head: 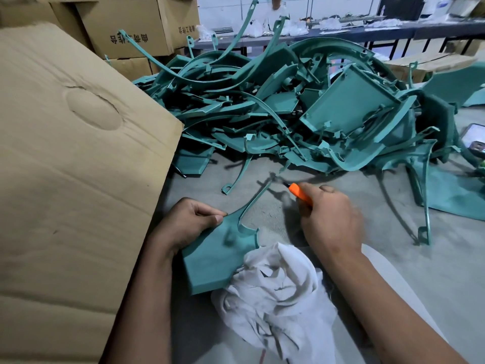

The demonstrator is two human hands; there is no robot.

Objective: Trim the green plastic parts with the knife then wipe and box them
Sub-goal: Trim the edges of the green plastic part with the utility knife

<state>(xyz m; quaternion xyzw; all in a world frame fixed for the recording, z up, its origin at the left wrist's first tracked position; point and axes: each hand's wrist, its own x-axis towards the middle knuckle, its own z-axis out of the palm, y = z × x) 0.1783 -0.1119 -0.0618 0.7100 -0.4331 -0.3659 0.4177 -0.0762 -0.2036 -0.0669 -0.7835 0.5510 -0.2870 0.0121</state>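
The left hand (190, 222) pinches a flat green part (217, 258) by its upper edge, low on the grey table (393, 258). The right hand (329, 219) grips an orange knife (299, 193) near the part's thin, blurred arm. A crumpled white rag (275, 292) overlaps the part. A heap (288, 109) of curved parts lies behind; a cardboard box (65, 166) stands left.

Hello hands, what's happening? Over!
Left hand grips green part. Right hand holds orange knife near its thin arm. White rag overlaps the part.
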